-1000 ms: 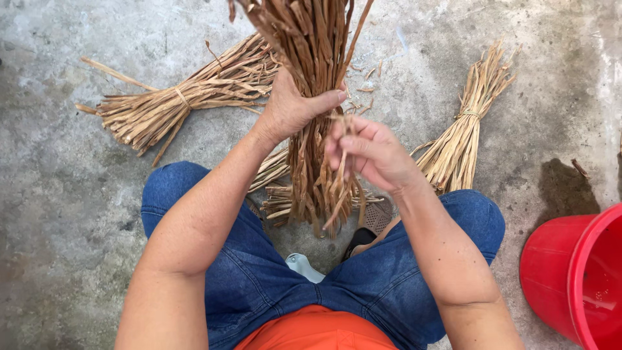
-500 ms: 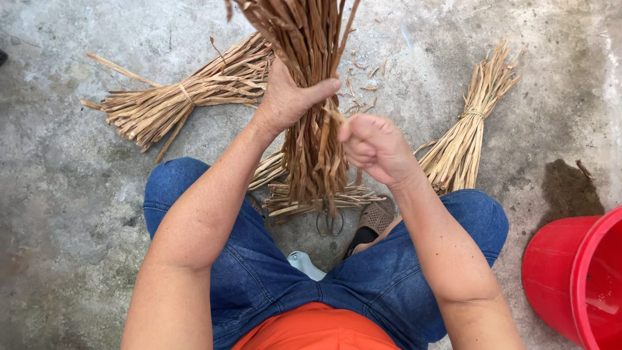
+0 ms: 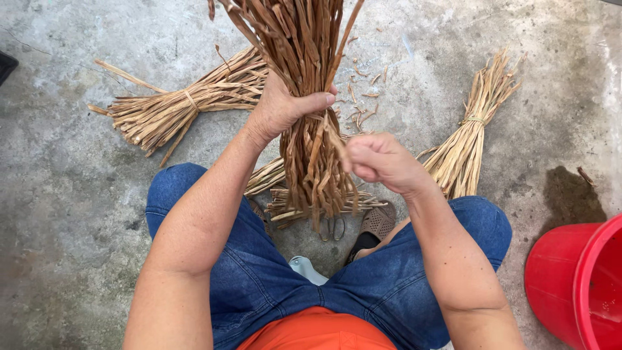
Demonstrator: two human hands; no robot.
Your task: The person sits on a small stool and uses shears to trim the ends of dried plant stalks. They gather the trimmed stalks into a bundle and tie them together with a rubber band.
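the reed bundle (image 3: pixel 311 116) stands upright over the floor between the knees, the left hand (image 3: pixel 282 107) grasping its middle. the right hand (image 3: pixel 379 161), earlier open against the reeds, is now clenched on a strand beside them. tied bundles (image 3: pixel 175 110) lie behind.

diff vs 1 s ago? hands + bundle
Right hand drew away from the held bundle toward the person's right, closed into a fist pinching one strand. Left hand keeps its grip round the bundle. Tied bundles on the floor and red bucket unchanged.
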